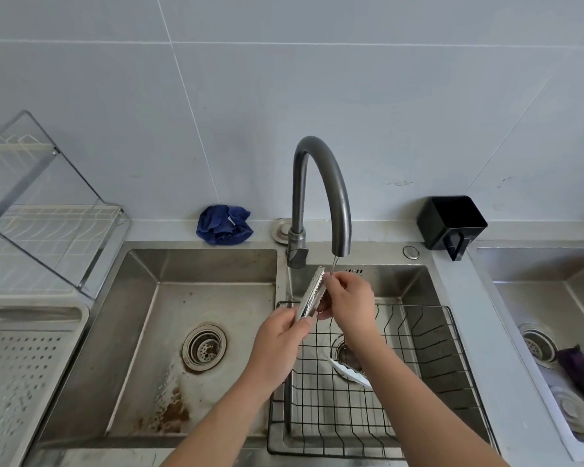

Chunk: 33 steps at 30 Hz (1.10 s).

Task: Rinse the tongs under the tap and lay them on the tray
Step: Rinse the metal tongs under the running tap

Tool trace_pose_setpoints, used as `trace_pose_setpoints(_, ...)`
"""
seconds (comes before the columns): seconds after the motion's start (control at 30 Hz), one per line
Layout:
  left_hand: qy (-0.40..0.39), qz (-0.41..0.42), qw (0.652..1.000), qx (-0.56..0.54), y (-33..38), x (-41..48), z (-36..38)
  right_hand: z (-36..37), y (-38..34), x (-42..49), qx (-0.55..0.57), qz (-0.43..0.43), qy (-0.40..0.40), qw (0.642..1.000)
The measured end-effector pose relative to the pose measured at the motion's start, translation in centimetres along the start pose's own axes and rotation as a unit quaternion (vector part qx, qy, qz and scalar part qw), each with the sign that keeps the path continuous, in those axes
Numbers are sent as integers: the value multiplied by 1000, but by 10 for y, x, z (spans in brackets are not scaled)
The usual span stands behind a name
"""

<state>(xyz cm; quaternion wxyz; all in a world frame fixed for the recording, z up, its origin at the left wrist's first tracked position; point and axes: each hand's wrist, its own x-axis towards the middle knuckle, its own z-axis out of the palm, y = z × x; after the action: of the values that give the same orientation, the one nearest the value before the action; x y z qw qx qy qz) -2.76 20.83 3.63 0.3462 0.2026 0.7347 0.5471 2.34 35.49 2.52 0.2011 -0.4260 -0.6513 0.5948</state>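
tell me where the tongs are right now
Head view, near the centre: the tongs are held by the left hand and right hand just below the spout of the tap, above the wire rack in the sink.

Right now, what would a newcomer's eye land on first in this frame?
The two hands meeting mid-frame: the left hand grips the tongs at their lower end. The right hand holds them nearer the toothed tips, just under the tap, which runs a thin stream. Below them sits a black wire basket, and a crumpled blue cloth lies left of the tap's base.
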Motion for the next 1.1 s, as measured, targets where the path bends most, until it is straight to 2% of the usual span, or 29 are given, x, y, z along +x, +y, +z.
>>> trace_pose_setpoints(0.07, 7, 2, 1000, 3, 1, -1, -1, 2, 4, -1, 4, 6, 0, 1000)
trace_pose_setpoints(0.2, -1, -15, 1000, 13, 2, -3, -9, 3, 6, -3, 40, 4, -61, 997)
trace_pose_setpoints(0.37, -12, -57, 998, -29, -2, -5, -13, 4, 9, 1, 56, 34, -59, 996)
trace_pose_setpoints(0.53, 18, -85, 996, -34, -4, -3, -20, 9, 19, -4, 79, 56, -129, 987)
trace_pose_setpoints(0.63, 2, -69, 997, -16, -3, -4, -20, 5, 20, -1, 43, 53, -78, 995)
trace_pose_setpoints(0.7, 1, -67, 998, -9, -3, -4, -17, 4, 22, 0, 72, 69, -60, 993)
trace_pose_setpoints(0.83, 21, -70, 997, -13, -4, -1, -16, 5, 25, -4, 218, 102, -123, 963)
trace_pose_setpoints(0.9, 25, -79, 996, -39, -3, 1, -16, 3, 26, -3, 250, 100, -137, 953)
trace_pose_setpoints(1.03, 18, -109, 984, -143, 0, 0, -10, 5, 23, -2, 234, 96, -88, 964)
trace_pose_setpoints(1.1, 21, -108, 980, -166, -1, 0, -7, 7, 21, -2, 260, 107, -89, 956)
